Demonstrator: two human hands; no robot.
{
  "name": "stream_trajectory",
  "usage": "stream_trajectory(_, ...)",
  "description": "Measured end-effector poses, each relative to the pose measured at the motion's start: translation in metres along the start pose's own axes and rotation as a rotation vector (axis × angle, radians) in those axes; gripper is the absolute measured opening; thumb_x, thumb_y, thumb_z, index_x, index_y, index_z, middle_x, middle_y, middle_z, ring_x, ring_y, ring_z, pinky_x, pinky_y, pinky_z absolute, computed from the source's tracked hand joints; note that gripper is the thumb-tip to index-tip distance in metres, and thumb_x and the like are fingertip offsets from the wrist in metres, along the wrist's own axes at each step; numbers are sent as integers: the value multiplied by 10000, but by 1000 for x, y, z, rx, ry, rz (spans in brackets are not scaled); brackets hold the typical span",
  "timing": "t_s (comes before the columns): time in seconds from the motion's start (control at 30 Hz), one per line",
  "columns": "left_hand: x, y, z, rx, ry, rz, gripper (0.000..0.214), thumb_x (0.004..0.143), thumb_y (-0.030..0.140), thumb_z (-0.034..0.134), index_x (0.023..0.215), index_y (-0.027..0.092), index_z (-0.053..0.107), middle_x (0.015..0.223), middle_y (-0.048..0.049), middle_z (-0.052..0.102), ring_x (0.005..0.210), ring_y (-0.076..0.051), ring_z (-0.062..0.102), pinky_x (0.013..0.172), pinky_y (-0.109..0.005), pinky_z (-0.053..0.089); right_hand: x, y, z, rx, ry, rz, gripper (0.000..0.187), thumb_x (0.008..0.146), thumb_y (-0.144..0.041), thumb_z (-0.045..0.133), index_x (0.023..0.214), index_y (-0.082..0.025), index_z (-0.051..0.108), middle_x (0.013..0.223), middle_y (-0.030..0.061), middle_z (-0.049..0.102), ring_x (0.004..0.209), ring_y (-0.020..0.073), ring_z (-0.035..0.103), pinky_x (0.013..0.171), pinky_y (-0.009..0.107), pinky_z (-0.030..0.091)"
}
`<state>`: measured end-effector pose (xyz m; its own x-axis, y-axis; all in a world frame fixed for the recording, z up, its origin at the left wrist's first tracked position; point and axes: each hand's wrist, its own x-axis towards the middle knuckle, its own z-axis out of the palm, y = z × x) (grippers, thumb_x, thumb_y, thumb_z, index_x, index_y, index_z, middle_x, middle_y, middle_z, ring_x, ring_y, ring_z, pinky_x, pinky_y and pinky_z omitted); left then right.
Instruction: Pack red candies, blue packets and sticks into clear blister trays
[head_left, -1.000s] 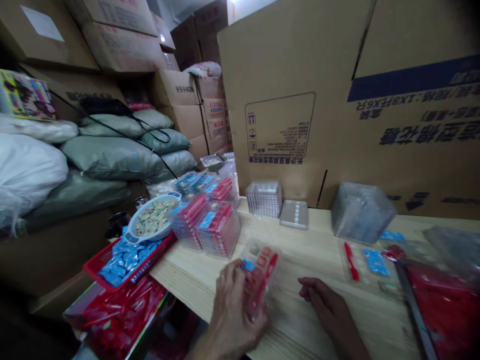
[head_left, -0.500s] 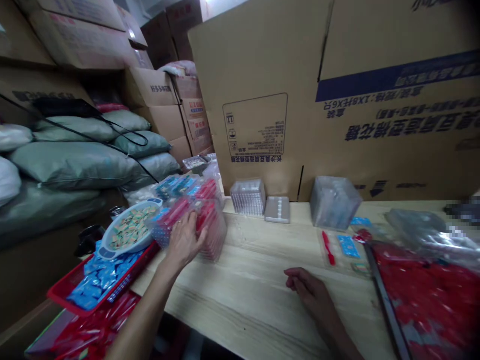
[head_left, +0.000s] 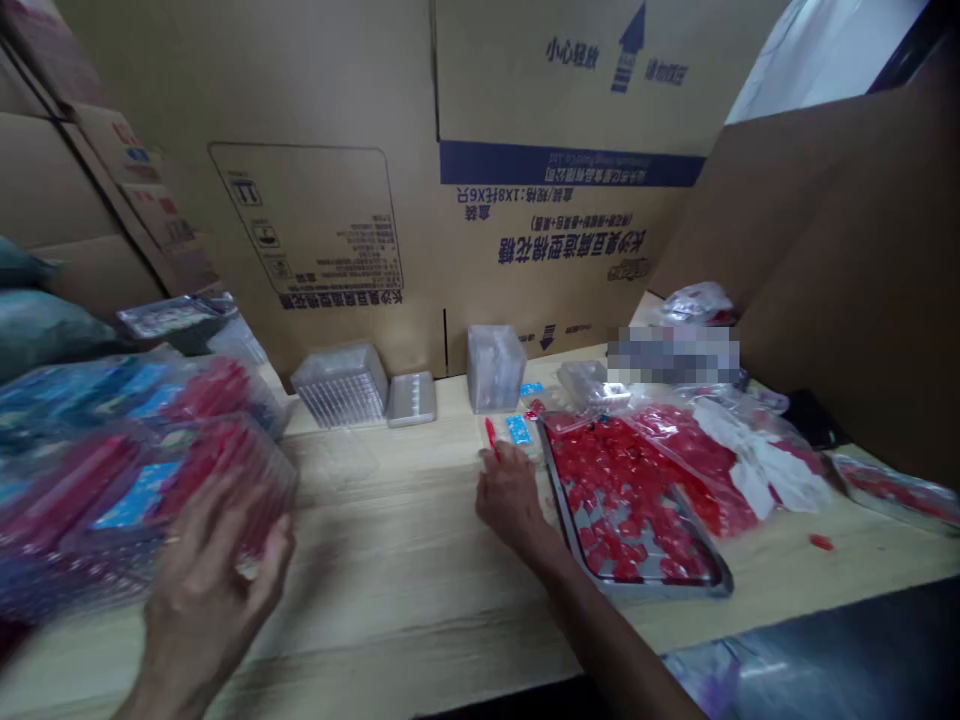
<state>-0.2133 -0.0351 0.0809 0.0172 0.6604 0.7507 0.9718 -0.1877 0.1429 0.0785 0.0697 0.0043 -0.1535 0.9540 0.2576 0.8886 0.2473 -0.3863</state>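
Head view: the blurred left hand [head_left: 206,590], fingers spread, lies against a clear plastic box of red-and-blue packets [head_left: 225,480] at eight o'clock, long axis running roughly toward two o'clock; whether it grips is hard to tell. The empty right hand [head_left: 510,495], loosely curled, rests on the pale wooden tabletop [head_left: 390,530], just below a slim red plastic stick [head_left: 490,435] pointing to eleven o'clock, beside a steel tray of red pieces [head_left: 634,510].

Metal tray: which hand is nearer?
Right. The right hand is at the tray's left rim, on the table beside the metal tray. The left hand is well off to the left, at the plastic packs.
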Motion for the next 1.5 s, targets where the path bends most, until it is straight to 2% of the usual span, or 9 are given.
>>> stream_trajectory(0.17,-41,38,46,-156,-187,181,243,919,221,511,1135,217,623,1303,-109,600,1161,-256,617,928,-394,555,-3,4,-11,-213,-222,-24,479,852,-100,449,1318,-120,559,1360,248,505,1230,381,464,972,551,393)
stream_trajectory(0.37,-86,80,95,-146,-300,228,445,962,219,396,1398,162,462,1339,-145,615,1197,-246,619,940,-391,568,-66,-50,1,120,-238,-329,423,838,-148,505,1249,-82,580,1254,203,586,1174,317,503,1026,467,413)
stream_trajectory(0.5,-101,73,113,-118,-408,200,505,965,252,413,1461,160,400,1442,-169,522,1308,-285,528,992,-432,532,-54,-42,-12,277,-278,-380,344,774,-60,496,1077,-106,654,1053,121,679,1031,225,590,969,323,471)
stream_trajectory(0.63,-89,57,116,-91,-592,185,516,942,130,380,1452,188,436,1518,-146,430,1416,-278,385,1078,-463,445,-21,4,-28,140,-163,-157,437,753,-2,467,1143,-64,654,1124,161,683,1077,237,613,1006,333,452)
stream_trajectory(0.8,-50,37,111,-78,-654,69,606,942,189,402,1534,167,274,1603,-142,258,1486,-271,228,1156,-467,338,-17,39,-12,96,-122,-132,374,879,-98,412,1162,-80,657,1134,176,676,1084,255,626,988,374,474)
stream_trajectory(0.97,-9,18,112,294,-822,-281,572,865,10,361,1434,32,416,1548,-265,307,1440,-341,321,1111,-514,363,-53,1,15,89,-187,-442,531,864,-110,424,1387,-104,512,1469,164,470,1369,282,411,1104,460,379)
stream_trajectory(1.07,-8,18,107,332,-903,-285,482,863,-3,365,1314,29,534,1505,-285,375,1312,-337,502,1030,-489,437,-60,-27,23,29,-312,-539,618,832,-84,441,1447,-141,454,1548,121,375,1434,296,314,1102,490,379)
stream_trajectory(1.27,-83,31,60,256,-855,-73,419,850,45,461,1247,107,577,1423,-200,520,1153,-303,603,968,-469,482,-40,5,48,-63,-199,-479,465,882,-128,348,1241,-49,634,1413,224,518,1290,313,521,1057,489,453)
stream_trajectory(1.5,-182,51,33,206,-315,67,364,932,121,501,1291,159,544,994,-80,711,914,-215,648,851,-338,550,-28,50,104,227,-10,-600,440,880,-325,379,1149,-170,691,1340,155,599,1197,295,608,973,456,550)
